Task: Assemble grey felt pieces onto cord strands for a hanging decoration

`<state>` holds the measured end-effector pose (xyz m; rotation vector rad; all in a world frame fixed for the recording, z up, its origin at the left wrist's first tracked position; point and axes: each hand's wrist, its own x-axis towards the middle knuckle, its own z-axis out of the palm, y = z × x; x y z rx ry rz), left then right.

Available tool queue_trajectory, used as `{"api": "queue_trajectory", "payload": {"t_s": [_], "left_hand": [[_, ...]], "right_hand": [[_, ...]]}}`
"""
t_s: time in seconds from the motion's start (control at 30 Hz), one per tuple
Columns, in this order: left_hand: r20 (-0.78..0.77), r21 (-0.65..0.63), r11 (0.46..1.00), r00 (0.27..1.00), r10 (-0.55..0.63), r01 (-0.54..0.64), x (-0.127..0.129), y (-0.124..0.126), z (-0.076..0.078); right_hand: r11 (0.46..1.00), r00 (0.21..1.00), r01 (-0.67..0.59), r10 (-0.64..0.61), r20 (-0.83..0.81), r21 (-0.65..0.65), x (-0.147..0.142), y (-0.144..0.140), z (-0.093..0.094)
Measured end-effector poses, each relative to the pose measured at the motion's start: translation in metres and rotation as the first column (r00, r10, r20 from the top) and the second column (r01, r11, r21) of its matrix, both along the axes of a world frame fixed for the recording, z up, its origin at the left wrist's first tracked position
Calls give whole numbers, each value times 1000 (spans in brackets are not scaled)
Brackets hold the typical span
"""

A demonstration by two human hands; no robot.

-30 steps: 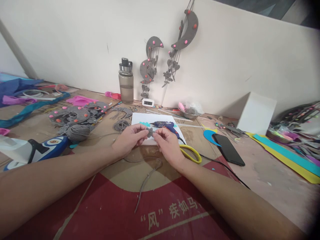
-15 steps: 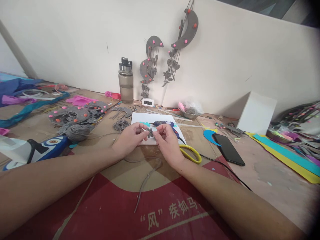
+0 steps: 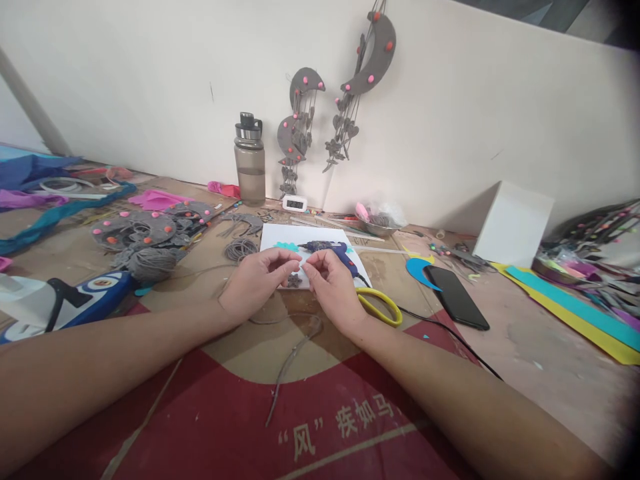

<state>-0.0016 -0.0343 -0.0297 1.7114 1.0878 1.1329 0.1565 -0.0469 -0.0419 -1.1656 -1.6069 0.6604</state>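
The small grey felt piece (image 3: 293, 281) has left my fingers and lies on the white sheet (image 3: 280, 233); my left hand (image 3: 257, 280) and right hand (image 3: 330, 283) now pinch fingertips together.

Bare cardboard (image 3: 280, 347) lies open near the hands; glue gun (image 3: 333, 251) and scissors (image 3: 380, 305) crowd beyond.
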Motion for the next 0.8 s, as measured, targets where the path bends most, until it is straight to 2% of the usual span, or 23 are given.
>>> {"api": "queue_trajectory", "payload": {"t_s": [0.2, 0.47, 0.8], "left_hand": [[-28, 20, 1000, 999, -22, 23, 1, -2, 2], [8, 47, 990, 991, -136, 136, -1, 1, -3], [-43, 113, 979, 985, -165, 169, -3, 2, -4]], "right_hand": [[1000, 1000, 0, -1, 31, 24, 0, 0, -1], [998, 999, -10, 6, 51, 64, 1, -2, -1], [998, 999, -36, 35, 20, 56, 1, -1, -3]]}}
